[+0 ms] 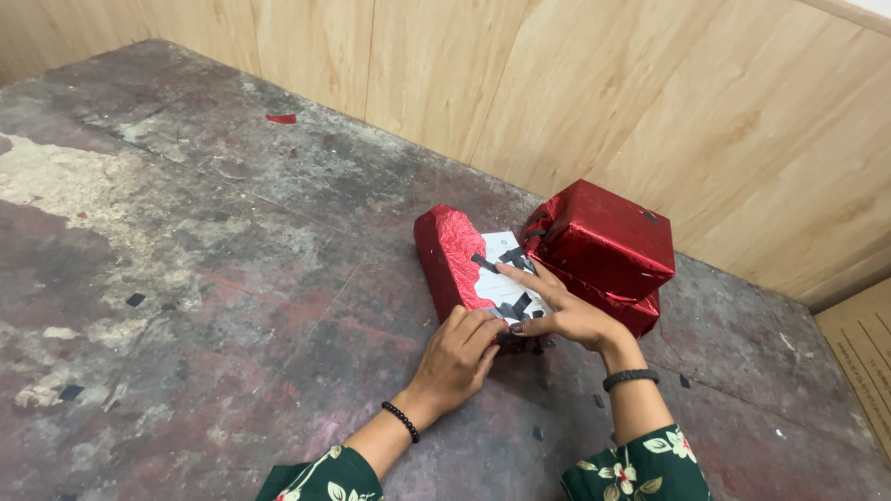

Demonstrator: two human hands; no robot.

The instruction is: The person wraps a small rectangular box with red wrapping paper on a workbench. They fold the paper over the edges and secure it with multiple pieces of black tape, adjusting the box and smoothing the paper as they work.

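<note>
A person in green floral sleeves works over a worn, stained floor (186,278) where a scrap of red foil (281,119) lies far off at the left. The left hand (458,357), fingers curled shut, presses the near end of a half-wrapped box (452,255); the right hand (557,311) lies flat with fingers spread across the box's bare white face, pinning strips of black tape (513,258). The box sits directly ahead of both hands, touching them, its long axis running away from the person toward the upper left. Crinkled red foil covers its left side only. Just right, 2 finished red parcels (608,243) are stacked beside it, near a wood-panelled wall (557,83). Each wrist wears a black beaded bracelet.
</note>
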